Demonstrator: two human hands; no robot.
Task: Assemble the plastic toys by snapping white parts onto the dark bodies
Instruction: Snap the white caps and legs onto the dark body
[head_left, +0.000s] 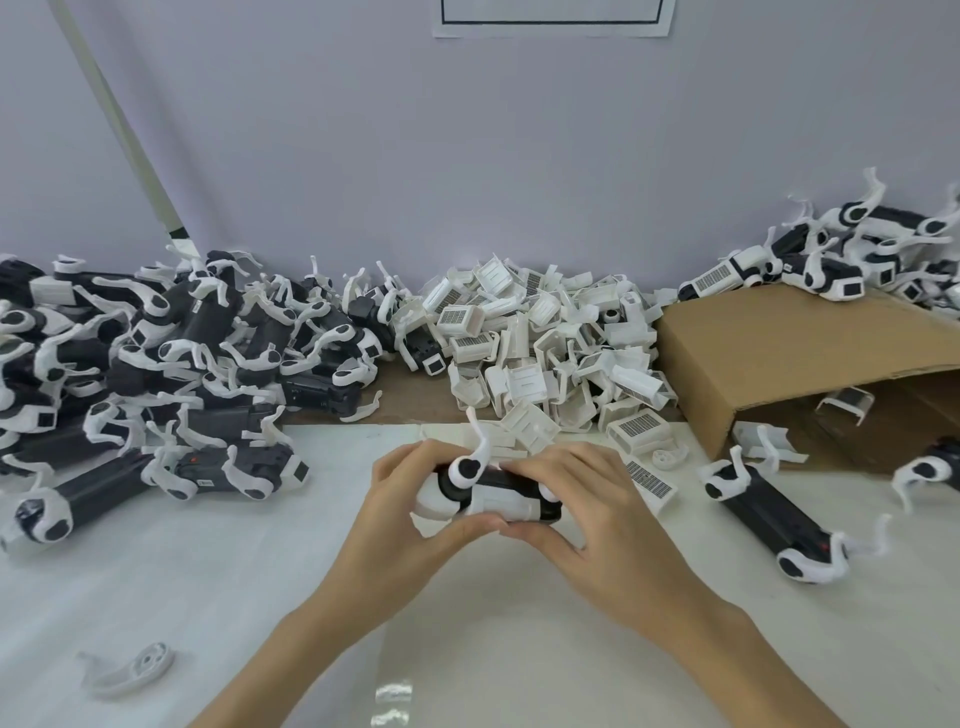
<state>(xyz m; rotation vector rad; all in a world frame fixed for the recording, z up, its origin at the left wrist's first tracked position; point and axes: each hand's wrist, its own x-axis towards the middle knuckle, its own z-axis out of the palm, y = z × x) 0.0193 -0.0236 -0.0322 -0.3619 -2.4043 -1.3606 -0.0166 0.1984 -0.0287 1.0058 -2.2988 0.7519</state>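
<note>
Both hands hold one dark toy body just above the white table, in the middle of the view. A white cover part wraps its middle, and a white leg sticks up from its left end. My left hand grips the left end, thumb underneath. My right hand grips the right end, fingers curled over the top and thumb meeting the left thumb below. A heap of loose white parts lies behind the hands. Dark bodies with white legs are piled at the left.
An open cardboard box lies on its side at the right, with more toys heaped on top. Another dark toy body lies right of my hands. A single white leg piece lies at the front left. A grey wall stands close behind.
</note>
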